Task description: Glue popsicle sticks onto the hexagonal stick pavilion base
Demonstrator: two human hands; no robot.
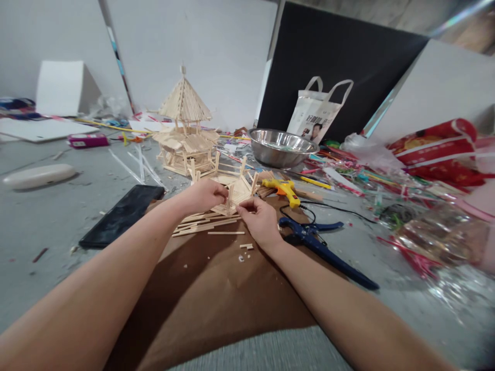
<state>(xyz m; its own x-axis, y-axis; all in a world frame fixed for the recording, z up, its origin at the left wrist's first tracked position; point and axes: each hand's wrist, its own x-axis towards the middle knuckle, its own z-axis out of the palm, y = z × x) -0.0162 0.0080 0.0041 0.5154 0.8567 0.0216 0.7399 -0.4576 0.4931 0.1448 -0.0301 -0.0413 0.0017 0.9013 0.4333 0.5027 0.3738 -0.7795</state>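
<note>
A small many-sided frame of pale wooden sticks (236,181), with short upright posts at its corners, stands on a brown sheet (228,293). My left hand (207,197) is closed at its near side, thumb and finger pinching an upright wooden stick (231,198). From the right, my right hand (260,220) reaches the same near corner. Its thumb and forefinger are pressed together by the frame's edge; what lies between them is too small to make out. Loose wooden sticks (201,225) lie under and in front of my hands, with short offcuts (246,246) closer to me.
Behind stands a stick-built pavilion (185,123) with a pointed roof. A yellow glue gun (284,190) and blue cutters (325,250) lie right; a black phone (122,216) lies left. Farther back are a metal basin (283,149), a white bag (315,116) and scattered craft scraps.
</note>
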